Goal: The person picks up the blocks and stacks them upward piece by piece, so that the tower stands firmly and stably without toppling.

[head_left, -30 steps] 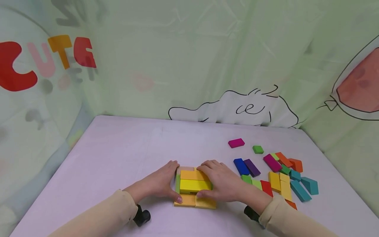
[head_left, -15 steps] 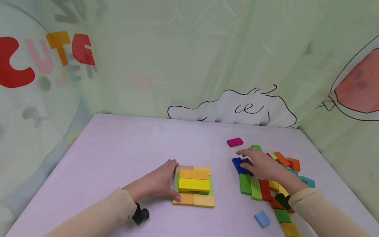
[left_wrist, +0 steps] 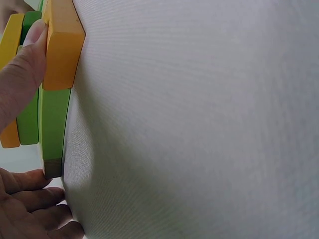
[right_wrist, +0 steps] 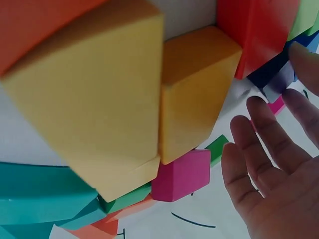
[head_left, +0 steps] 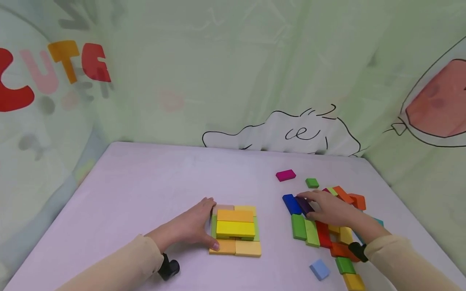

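My left hand (head_left: 194, 224) grips the left side of a low, layered stack of wooden blocks (head_left: 236, 229). Its thumb lies on the front orange block (left_wrist: 65, 57), while its fingertips touch the back end. Yellow and orange blocks top the stack, with green ones under them and pale ones at the back. To the right, my right hand (head_left: 333, 208) pinches a dark purple block (head_left: 305, 205) by its ends, beside a dark blue block (head_left: 292, 205). In the right wrist view, thumb and forefinger meet the purple block (right_wrist: 279, 82); the other fingers extend loosely.
Loose blocks spread over the right of the table (head_left: 164, 173), among them a green block (head_left: 299, 227), a red block (head_left: 323, 234) and a light blue block (head_left: 319, 269). A magenta block (head_left: 285, 175) lies farther back. A printed curtain (head_left: 164, 72) hangs behind the table.
My right hand has left the stack, moved right over the loose blocks and come down on the purple block. My left hand has stayed at the stack.
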`<state>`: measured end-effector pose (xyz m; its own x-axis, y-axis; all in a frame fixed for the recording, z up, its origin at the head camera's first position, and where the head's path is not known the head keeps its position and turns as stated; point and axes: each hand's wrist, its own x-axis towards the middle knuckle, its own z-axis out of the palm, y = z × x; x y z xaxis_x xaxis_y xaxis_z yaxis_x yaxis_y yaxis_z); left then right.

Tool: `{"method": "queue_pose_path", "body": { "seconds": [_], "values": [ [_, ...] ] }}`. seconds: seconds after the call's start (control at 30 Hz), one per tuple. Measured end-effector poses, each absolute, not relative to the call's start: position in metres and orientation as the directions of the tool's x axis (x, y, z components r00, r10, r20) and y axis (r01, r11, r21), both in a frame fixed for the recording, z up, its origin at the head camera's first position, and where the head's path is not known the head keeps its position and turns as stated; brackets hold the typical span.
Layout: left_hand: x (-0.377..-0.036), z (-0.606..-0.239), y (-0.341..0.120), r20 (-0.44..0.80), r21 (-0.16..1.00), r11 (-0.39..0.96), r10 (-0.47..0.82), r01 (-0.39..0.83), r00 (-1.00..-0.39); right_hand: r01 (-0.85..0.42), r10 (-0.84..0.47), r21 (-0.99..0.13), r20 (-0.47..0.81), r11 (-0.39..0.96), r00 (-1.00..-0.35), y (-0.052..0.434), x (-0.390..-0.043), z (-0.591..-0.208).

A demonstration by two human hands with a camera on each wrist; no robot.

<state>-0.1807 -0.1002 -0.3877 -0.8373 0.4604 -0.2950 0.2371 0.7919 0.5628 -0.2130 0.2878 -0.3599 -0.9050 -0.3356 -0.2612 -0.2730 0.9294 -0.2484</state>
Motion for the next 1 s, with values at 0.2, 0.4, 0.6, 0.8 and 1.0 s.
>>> {"method": "queue_pose_path", "body": {
  "seconds": [0.2,0.4,0.6,0.8,1.0],
  "values": [
    [-0.179,-0.386,-0.102,-0.295,0.567,0.79,0.457,0.231,-0.839,-0.285,-0.362,-0.286,-0.271,0.915,-0.892,0.291,-0.216,-0.365],
    [-0.179,-0.388,-0.101,-0.292,0.581,0.781,0.464,0.23,-0.836,-0.267,-0.36,-0.313,-0.289,0.911,-0.887,0.293,-0.22,-0.366],
    [-0.18,-0.391,-0.101,-0.282,0.575,0.783,0.461,0.236,-0.841,-0.198,-0.294,-0.303,-0.313,0.932,-0.903,0.293,-0.223,-0.367],
    [-0.18,-0.391,-0.101,-0.28,0.572,0.785,0.46,0.238,-0.843,-0.235,-0.279,-0.184,-0.263,0.954,-0.924,0.294,-0.223,-0.371],
    [-0.18,-0.39,-0.1,-0.283,0.569,0.786,0.464,0.242,-0.84,-0.254,-0.281,-0.139,-0.236,0.957,-0.93,0.295,-0.221,-0.37]
  ]
}}
